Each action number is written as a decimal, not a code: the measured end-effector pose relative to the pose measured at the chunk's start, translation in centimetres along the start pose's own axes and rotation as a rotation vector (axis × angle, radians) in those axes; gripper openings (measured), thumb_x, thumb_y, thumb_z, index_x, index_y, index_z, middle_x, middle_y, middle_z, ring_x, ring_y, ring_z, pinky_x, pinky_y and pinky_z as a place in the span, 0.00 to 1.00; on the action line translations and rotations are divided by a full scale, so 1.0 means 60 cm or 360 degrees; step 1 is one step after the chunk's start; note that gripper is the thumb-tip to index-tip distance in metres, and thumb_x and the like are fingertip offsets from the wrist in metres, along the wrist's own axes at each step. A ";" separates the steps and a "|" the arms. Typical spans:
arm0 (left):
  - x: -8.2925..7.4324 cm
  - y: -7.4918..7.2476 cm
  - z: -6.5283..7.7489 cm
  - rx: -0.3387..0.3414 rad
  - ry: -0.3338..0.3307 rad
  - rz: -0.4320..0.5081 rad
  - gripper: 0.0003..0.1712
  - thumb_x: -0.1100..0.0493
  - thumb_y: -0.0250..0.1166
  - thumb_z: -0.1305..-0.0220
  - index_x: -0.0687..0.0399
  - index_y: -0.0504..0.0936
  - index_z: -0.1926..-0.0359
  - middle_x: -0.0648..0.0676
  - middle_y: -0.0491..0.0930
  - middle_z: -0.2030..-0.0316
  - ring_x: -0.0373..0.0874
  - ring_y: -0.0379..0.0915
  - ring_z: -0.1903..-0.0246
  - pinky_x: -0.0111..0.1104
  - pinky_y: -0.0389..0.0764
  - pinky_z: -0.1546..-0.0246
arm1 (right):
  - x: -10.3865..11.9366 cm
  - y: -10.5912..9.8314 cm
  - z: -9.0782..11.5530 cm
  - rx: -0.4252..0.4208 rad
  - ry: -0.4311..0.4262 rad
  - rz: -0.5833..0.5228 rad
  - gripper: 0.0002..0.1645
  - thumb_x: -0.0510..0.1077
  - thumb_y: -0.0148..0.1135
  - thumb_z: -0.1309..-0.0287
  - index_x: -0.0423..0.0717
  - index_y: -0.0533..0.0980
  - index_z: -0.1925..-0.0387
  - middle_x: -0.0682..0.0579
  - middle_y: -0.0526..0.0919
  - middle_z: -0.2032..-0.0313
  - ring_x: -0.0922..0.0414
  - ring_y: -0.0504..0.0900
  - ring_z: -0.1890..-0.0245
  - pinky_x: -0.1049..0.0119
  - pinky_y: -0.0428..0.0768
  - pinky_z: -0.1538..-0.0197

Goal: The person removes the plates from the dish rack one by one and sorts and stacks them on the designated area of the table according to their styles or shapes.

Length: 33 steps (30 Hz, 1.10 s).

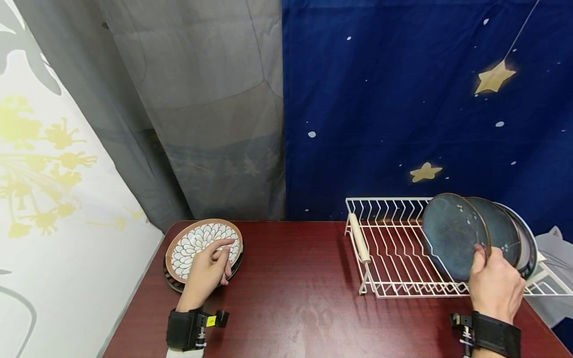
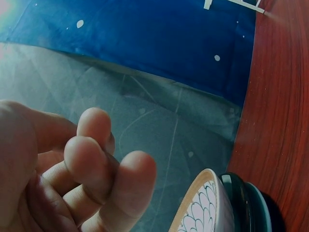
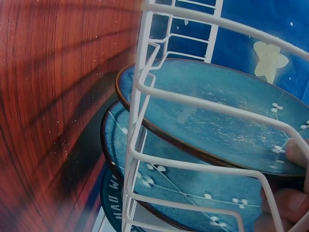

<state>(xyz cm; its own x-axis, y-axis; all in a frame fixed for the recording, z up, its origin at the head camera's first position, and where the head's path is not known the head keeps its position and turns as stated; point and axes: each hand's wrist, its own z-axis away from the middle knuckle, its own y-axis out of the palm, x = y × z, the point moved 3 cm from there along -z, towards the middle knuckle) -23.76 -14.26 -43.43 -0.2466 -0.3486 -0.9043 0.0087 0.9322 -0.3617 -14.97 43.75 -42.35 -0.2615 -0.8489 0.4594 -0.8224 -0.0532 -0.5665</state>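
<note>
My right hand (image 1: 497, 283) pinches the edge of a round blue plate (image 1: 452, 233) with white sprigs and a brown rim. This plate stands tilted in a white wire dish rack (image 1: 416, 297). Behind it leans a second blue plate (image 3: 183, 188) with a sprig pattern, followed by a dish (image 1: 531, 243) with a pale rim and dark lettered side. On the left, my left hand (image 1: 206, 273) is held over a petal-patterned dish (image 1: 201, 238), fingers loosely bent with nothing in them. Dark dishes (image 2: 236, 193) lie stacked beneath the petal dish.
The rack has a wooden handle (image 1: 359, 238) on its left end and stands on the right of the reddish-brown table (image 1: 291, 278). Grey (image 1: 215, 124) and blue (image 1: 358, 124) curtains hang along the back edge. A white patterned wall (image 1: 67, 209) borders the left.
</note>
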 end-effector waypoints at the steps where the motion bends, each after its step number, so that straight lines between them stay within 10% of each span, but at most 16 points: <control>1: 0.000 -0.001 0.000 -0.0003 -0.0004 0.0004 0.13 0.51 0.52 0.32 0.35 0.75 0.49 0.53 0.74 0.87 0.49 0.68 0.92 0.40 0.73 0.89 | 0.001 0.000 0.001 -0.0019 0.0002 -0.0010 0.17 0.46 0.53 0.37 0.32 0.74 0.65 0.26 0.76 0.69 0.21 0.66 0.70 0.37 0.55 0.76; 15: 0.002 0.007 -0.001 0.0003 -0.0017 0.0013 0.12 0.52 0.51 0.31 0.36 0.75 0.50 0.55 0.73 0.87 0.49 0.69 0.92 0.40 0.74 0.89 | 0.025 -0.026 -0.005 -0.0347 -0.0100 -0.0088 0.21 0.49 0.52 0.37 0.31 0.75 0.66 0.30 0.78 0.71 0.24 0.68 0.73 0.39 0.54 0.76; 24: -0.029 0.016 0.008 0.0070 0.0017 0.0031 0.13 0.60 0.51 0.31 0.43 0.75 0.50 0.58 0.73 0.87 0.50 0.68 0.92 0.39 0.75 0.88 | 0.034 -0.027 -0.008 -0.0357 0.0121 -0.0220 0.27 0.53 0.54 0.40 0.30 0.73 0.74 0.26 0.75 0.75 0.25 0.68 0.72 0.40 0.56 0.73; 33: -0.004 0.026 0.000 0.0100 0.0040 0.0007 0.14 0.48 0.52 0.32 0.38 0.74 0.49 0.53 0.73 0.87 0.47 0.68 0.92 0.37 0.75 0.88 | 0.035 -0.025 -0.006 -0.0292 0.0351 -0.0332 0.25 0.52 0.54 0.41 0.31 0.75 0.76 0.28 0.78 0.72 0.27 0.68 0.67 0.47 0.54 0.71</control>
<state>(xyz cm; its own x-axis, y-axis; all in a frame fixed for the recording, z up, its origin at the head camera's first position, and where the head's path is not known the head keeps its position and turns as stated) -23.67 -12.73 -43.76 -0.2704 -0.3410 -0.9003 0.0708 0.9256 -0.3718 -14.43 42.24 -40.31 -0.1647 -0.6946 0.7003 -0.9413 -0.1013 -0.3219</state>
